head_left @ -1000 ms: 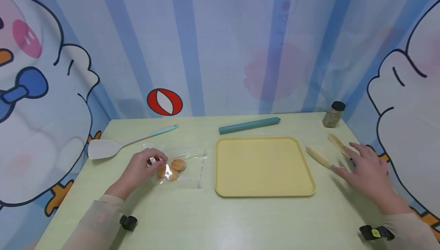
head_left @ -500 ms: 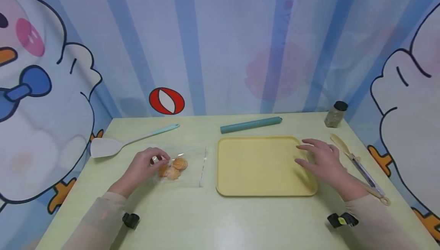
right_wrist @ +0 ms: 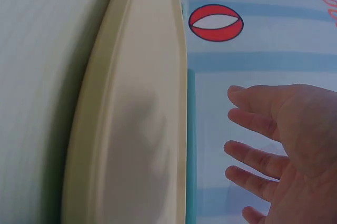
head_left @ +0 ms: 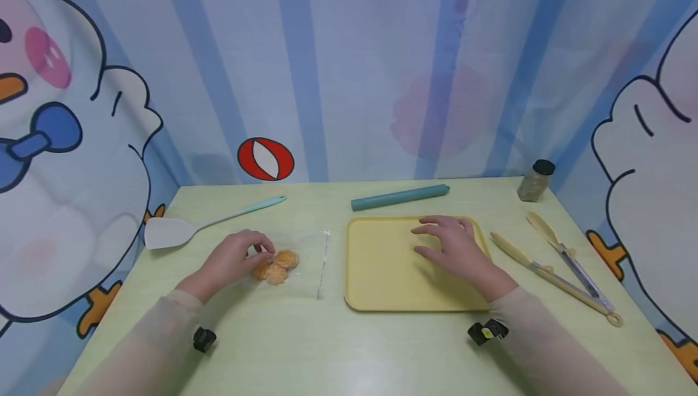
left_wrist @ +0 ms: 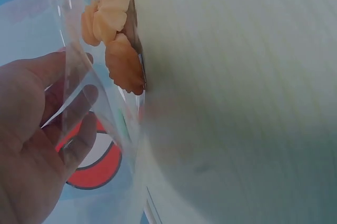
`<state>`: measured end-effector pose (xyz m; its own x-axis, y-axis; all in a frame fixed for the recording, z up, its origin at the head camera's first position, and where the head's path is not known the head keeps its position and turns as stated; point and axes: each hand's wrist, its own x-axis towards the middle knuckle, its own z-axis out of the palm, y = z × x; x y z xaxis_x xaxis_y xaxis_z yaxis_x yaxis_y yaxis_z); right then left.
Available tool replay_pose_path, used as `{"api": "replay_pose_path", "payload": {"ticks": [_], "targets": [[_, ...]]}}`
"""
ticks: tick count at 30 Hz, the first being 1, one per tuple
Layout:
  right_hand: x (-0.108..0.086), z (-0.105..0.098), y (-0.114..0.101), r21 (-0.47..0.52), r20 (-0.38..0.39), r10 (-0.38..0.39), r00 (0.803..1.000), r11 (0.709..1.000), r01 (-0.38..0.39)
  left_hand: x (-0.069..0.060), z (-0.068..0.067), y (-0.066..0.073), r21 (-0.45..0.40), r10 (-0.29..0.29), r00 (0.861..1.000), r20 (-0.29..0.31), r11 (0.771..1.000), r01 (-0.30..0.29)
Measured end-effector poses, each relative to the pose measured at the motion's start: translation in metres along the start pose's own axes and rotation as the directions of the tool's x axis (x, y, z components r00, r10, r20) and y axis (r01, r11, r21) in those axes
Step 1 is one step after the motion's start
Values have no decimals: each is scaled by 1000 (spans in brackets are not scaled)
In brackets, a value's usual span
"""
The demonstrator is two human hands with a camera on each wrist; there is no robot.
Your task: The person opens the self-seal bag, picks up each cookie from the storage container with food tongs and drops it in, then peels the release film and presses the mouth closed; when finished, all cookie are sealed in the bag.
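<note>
My left hand (head_left: 231,264) pinches the left edge of a clear plastic bag (head_left: 306,275) lying on the table, with several shell-shaped cookies (head_left: 276,273) inside. In the left wrist view, the bag's film passes between the thumb and curled fingers of the left hand (left_wrist: 39,134), and the cookies (left_wrist: 122,61) sit just beyond the fingertips. Over the right half of the yellow tray (head_left: 382,269) hovers my right hand (head_left: 455,250), fingers spread and holding nothing. Its shadow falls on the tray (right_wrist: 139,50) in the right wrist view, where the right hand (right_wrist: 289,145) appears beside it.
A white spatula (head_left: 169,232) with a green handle lies at the left. Behind the tray is a teal rod (head_left: 400,197). Beige-tipped tongs (head_left: 567,290) lie spread at the right, below a black-capped jar (head_left: 536,181) near the back edge. A patterned curtain (head_left: 360,81) hangs behind.
My right hand has moved left from the tongs to above the tray, leaving the tongs on the table. The left hand still pinches the bag and has barely moved.
</note>
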<state>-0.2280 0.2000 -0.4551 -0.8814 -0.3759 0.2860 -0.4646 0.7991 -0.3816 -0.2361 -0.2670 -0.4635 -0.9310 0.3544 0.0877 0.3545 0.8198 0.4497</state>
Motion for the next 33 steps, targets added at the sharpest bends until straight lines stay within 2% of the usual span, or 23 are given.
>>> {"api": "replay_pose_path", "payload": {"ticks": [8, 14, 19, 25, 29, 33], "targets": [[31, 22, -31, 79, 40, -98, 994, 992, 95, 12, 0, -1, 9, 32, 999, 19, 999, -32], [54, 42, -49, 93, 127, -163, 978, 984, 152, 14, -2, 0, 8, 8, 997, 73, 1000, -9], [70, 56, -63, 101, 191, -205, 960, 977, 189, 18, -5, 6, 8, 14, 992, 122, 1000, -15], [85, 71, -74, 96, 230, -269, 935, 963, 253, 32, -4, 16, -19, 39, 982, 185, 999, -37], [92, 78, -82, 92, 246, -295, 923, 955, 280, 45, 1, 22, -15, -4, 973, 230, 1000, 8], [102, 85, -89, 91, 269, -287, 919, 958, 273, 57, 6, 30, 1, -52, 953, 298, 999, 54]]}}
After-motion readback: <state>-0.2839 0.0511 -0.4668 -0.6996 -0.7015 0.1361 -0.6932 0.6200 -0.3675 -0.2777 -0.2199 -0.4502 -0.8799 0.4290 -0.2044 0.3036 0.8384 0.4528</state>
